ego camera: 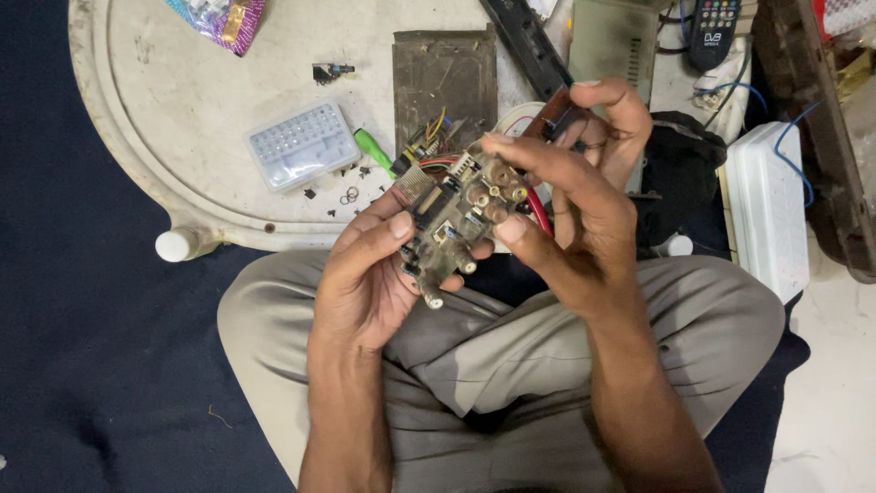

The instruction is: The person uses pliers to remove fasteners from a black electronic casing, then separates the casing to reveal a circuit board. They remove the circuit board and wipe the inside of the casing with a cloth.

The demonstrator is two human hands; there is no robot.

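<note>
A dusty circuit board [453, 219] with round metal connectors and red wires is held above my lap. My left hand [370, 274] grips its left side, thumb on top. My right hand [570, 196] pinches its right edge with thumb and forefinger, and its other fingers curl around a small brown piece [554, 111] at the back. Coloured wires [436, 128] trail from the board toward the white round table [182, 119].
On the table lie a clear plastic bit case [303, 144], a green-handled screwdriver [374, 149], small screws [351, 194], a dark metal plate [444, 78] and a grey metal box [613, 41]. A remote control [716, 32] and a white box [768, 215] sit to the right.
</note>
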